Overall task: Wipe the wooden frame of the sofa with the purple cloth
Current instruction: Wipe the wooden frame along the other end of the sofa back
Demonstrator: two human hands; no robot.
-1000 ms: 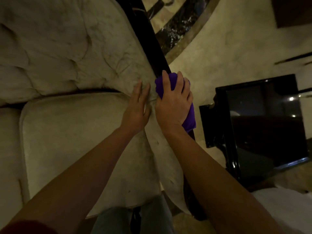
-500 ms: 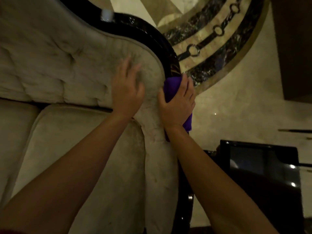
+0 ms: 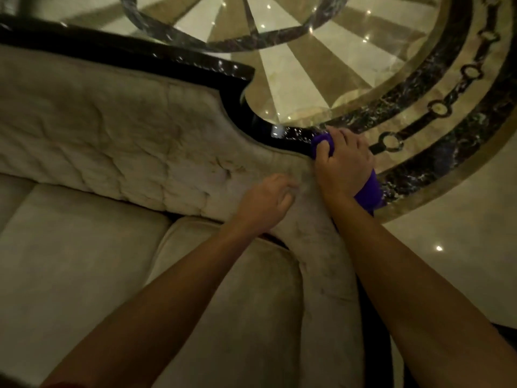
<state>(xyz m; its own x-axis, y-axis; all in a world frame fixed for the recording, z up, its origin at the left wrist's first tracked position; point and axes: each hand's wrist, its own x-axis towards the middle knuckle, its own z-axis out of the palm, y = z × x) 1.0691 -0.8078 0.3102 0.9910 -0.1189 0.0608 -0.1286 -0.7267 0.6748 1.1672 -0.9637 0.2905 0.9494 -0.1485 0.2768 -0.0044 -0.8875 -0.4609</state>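
The sofa's glossy black wooden frame [image 3: 237, 96] runs along the top of the beige tufted backrest [image 3: 112, 141] and curves down toward the armrest. My right hand [image 3: 342, 166] is shut on the purple cloth [image 3: 369, 194] and presses it on the frame at the curve; most of the cloth is hidden under the hand, with a bit showing by the thumb. My left hand [image 3: 265, 205] rests on the upholstery just left of it, fingers loosely curled, holding nothing.
Beige seat cushions [image 3: 84, 275] fill the lower left. Behind the sofa lies a polished marble floor [image 3: 307, 65] with a dark circular inlay band [image 3: 436, 107]. The frame continues down along the armrest edge [image 3: 372, 317].
My right hand with the cloth has slid further up along the frame's curve. My left hand dropped lower on the backrest and curled. The view lifted; the black side table left the frame.
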